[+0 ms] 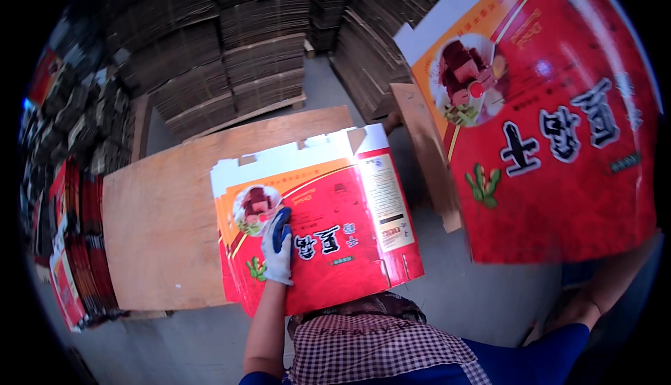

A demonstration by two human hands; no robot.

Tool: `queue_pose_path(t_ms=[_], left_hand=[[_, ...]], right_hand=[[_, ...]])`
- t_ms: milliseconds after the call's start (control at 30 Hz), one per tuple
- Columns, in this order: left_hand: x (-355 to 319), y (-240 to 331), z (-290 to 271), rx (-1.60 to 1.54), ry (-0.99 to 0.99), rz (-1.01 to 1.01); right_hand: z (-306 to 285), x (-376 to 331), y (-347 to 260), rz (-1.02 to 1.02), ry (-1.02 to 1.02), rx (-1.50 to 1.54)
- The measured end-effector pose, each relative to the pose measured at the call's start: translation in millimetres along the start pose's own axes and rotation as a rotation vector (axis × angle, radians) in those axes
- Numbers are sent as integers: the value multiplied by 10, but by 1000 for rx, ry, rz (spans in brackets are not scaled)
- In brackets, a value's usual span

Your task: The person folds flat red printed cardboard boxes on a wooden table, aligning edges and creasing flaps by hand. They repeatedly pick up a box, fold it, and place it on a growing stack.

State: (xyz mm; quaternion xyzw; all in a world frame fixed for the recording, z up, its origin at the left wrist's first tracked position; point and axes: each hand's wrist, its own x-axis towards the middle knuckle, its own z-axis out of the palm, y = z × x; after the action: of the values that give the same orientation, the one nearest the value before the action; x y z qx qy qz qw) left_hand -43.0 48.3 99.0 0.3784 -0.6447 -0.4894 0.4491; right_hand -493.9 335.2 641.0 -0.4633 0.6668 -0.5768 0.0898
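Observation:
My left hand (279,245), in a white glove with blue-coated fingers, lies flat on a flattened red carton (328,273) on the wooden table. Food pictures, dark lettering and a pale label panel mark that carton, and white notched flaps run along its far edge. Off to the right, a second flattened red carton (552,210) of the same print is up in the air, tilted and close to me. My right forearm (615,283) reaches up behind this raised carton. The sheet hides the right hand and its fingers, but the carton hangs from that arm.
The bare wooden tabletop (161,231) stretches left of the carton. Folded red cartons (84,266) stand packed at the table's left end. Tall stacks of brown cardboard (258,42) rise behind, on pallets. A wooden board (419,140) stands beyond the table's right side, over grey floor.

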Motion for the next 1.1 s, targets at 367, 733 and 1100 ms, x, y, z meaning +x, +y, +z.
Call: queue_pose_path(t_ms=[367,733,1100], left_hand=[[-29,-408,-332,-1120,217,-255],[370,106,-1113,119,306,-176],[594,411,1155,930,-209,91]], right_hand=[[3228,-898,2392,917,-361,298],[3538,-2374,3217,1013,-452,222],[2482,-1303,3535,291,-114,-929]])
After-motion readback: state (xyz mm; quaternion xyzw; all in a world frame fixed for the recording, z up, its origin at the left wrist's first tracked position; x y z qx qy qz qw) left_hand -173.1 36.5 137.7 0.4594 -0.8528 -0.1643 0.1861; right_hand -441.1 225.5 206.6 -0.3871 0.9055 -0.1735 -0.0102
